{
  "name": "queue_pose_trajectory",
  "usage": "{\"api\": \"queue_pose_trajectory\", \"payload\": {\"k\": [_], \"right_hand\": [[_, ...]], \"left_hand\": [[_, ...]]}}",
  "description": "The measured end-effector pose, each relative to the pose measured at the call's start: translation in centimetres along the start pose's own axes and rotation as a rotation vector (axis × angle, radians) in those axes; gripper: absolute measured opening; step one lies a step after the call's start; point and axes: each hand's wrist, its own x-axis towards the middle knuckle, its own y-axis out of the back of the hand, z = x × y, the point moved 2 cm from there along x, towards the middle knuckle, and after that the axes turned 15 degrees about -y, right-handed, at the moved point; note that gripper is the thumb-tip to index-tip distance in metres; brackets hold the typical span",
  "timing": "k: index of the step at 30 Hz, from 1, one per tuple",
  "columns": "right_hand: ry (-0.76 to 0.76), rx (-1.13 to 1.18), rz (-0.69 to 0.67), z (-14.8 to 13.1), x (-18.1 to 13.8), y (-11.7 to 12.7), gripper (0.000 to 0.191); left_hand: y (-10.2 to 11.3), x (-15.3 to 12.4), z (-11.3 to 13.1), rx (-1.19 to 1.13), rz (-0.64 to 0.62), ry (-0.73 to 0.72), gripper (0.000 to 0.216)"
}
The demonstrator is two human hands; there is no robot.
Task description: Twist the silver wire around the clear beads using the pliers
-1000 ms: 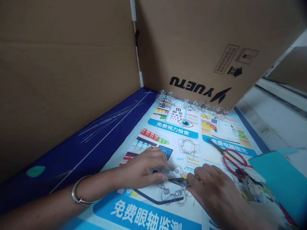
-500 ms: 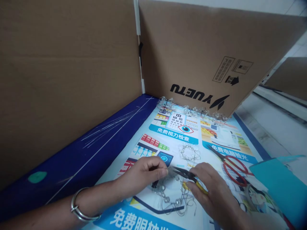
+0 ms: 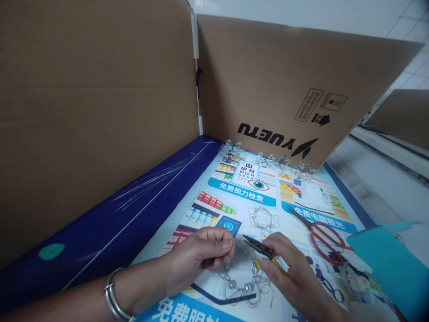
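My left hand (image 3: 212,248) is closed, thumb and fingertips pinched together at the upper left of a beaded wire ring (image 3: 232,283). Clear round beads and loose thin wire ends show on the ring; its upper left part is hidden behind my fingers. In my right hand (image 3: 295,268) is a pair of needle-nose pliers (image 3: 256,245) with dark jaws and yellow handles. The plier tips point left, slightly apart from my left fingertips and above the ring. Another beaded wire ring (image 3: 263,218) lies flat just beyond the pliers.
Red-handled scissors (image 3: 326,243) lie to the right, beside a teal sheet (image 3: 390,259). Several beaded wire pieces (image 3: 284,162) line the foot of the back cardboard panel (image 3: 284,76). Straight loose wires (image 3: 150,185) rest on the blue strip near the left cardboard panel (image 3: 100,112).
The plier tips have come away from my left fingertips, leaving a small gap. My left fingers have curled in more. The view has tilted slightly upward.
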Motion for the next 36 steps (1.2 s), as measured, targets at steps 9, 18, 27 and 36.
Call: {"api": "queue_pose_trajectory", "payload": {"k": [9,18,27,36], "right_hand": [[0.034,0.075,-0.045,-0.8,-0.1,-0.7,0.012],[-0.012,0.021,-0.085,-0.6,-0.6,-1.5,0.012],[-0.081,-0.168,-0.092,0.0,-0.1,-0.4,0.011],[-0.064,-0.476,-0.157,0.8,0.1,0.3,0.012]], "left_hand": [[-0.3,-0.3,-0.2,-0.027,-0.047,0.047,0.028],[-0.5,-0.7,-0.5,-0.001,-0.079,0.121,0.029],[1.2,0.4,1.1,0.794,-0.115,-0.125,0.016],[1.0,0.2,1.5,1.252,-0.45,-0.232,0.023]]}}
